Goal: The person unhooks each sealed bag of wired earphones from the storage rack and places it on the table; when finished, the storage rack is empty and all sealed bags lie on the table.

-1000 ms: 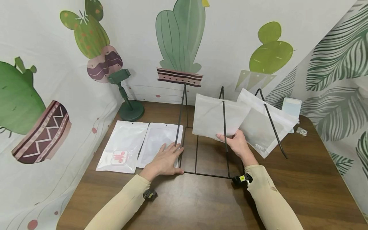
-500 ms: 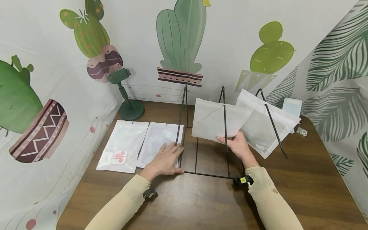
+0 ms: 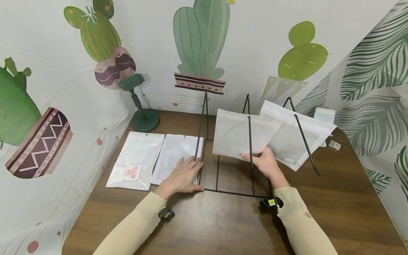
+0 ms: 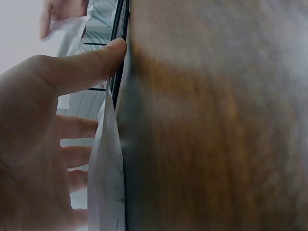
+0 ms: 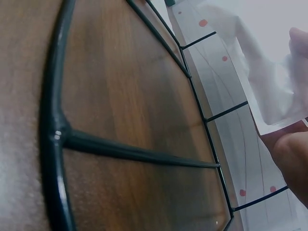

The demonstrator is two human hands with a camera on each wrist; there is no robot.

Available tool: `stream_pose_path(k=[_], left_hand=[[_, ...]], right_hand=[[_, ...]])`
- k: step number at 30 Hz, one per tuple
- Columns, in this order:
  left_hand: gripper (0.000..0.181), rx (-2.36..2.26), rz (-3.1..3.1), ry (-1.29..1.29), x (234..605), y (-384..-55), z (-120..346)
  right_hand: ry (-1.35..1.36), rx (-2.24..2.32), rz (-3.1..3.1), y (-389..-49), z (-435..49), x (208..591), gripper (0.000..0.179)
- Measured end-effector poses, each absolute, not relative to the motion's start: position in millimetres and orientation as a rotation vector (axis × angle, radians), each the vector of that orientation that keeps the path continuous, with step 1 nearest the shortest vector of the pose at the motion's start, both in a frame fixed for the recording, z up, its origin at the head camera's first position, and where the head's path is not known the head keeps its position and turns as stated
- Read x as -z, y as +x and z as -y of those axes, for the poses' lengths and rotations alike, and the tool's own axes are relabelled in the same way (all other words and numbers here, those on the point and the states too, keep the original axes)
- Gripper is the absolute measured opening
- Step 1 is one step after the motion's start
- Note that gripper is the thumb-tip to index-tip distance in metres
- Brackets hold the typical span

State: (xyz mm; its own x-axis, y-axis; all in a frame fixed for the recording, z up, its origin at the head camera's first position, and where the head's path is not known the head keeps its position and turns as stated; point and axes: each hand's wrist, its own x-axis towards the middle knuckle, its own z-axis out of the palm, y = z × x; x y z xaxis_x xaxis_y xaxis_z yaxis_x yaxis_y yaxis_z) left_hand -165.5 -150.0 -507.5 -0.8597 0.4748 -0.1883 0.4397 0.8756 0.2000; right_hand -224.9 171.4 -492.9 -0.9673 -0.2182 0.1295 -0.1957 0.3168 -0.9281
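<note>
A black wire rack (image 3: 236, 193) with upright wire dividers stands on the table. My right hand (image 3: 266, 163) pinches the lower edge of a white zip pouch (image 3: 231, 132), thumb in front, behind the middle divider. Another whitish, partly see-through pouch (image 3: 291, 136) leans askew at the right divider, its lower left part hidden by my right hand and the held pouch. My left hand (image 3: 183, 177) lies with spread fingers on a flat white pouch (image 3: 173, 150) beside the rack. In the left wrist view, the left thumb (image 4: 91, 67) reaches the rack's base wire.
At the left lies a white pouch (image 3: 140, 148) with an earphone picture on a small case. Behind it stands a dark green stand (image 3: 145, 120). A light blue flat item (image 3: 324, 115) and a small silver clip-like item (image 3: 334, 145) are at the back right.
The held pouch has dropped slightly, and my right hand has shifted a little right and down. The pouch at the right divider has turned and slid right. My left hand stays put.
</note>
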Motion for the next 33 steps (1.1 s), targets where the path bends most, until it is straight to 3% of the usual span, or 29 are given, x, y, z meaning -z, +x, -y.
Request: stream_pose_path(k=[12, 20, 33], left_hand=[[0.100, -0.187, -2.815, 0.679, 508.2, -165.3, 150.8], [0.099, -0.202, -2.806, 0.677, 508.3, -165.9, 150.4], [0.099, -0.220, -2.806, 0.677, 509.9, -165.5, 149.5]], right_hand=[[-0.417, 1.743, -2.500, -209.8, -167.8, 473.8, 0.023], [-0.501, 1.787, -2.462, -207.3, -172.3, 480.6, 0.032], [-0.560, 1.636, -2.581, -186.2, -168.7, 458.1, 0.040]])
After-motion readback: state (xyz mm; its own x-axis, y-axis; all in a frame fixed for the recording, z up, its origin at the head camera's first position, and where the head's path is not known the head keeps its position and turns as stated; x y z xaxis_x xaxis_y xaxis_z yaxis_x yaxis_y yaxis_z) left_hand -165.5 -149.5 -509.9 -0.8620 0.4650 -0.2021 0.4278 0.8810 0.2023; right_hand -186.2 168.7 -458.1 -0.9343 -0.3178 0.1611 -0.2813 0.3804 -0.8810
